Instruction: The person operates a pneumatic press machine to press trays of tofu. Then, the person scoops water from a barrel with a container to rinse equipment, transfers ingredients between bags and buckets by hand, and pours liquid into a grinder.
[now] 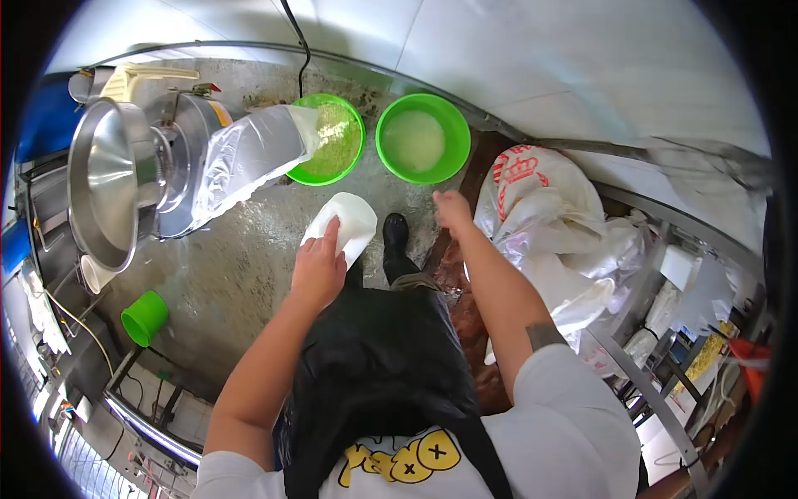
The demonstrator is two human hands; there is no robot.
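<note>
My left hand is closed on a white plastic container, its index finger stretched along the side. The container is tilted above the wet floor; its contents, if any, are hidden. My right hand is held with curled fingers just below the right green tub, not touching it, and nothing shows in it. Pale, cloudy liquid stands in that tub. Beside it, the left green tub holds a yellowish-green, wet, lumpy mass.
A steel machine with a wide hopper stands at left, its plastic-covered chute reaching over the left tub. A small green bucket is on the floor. White sacks are piled at right beside a metal rack.
</note>
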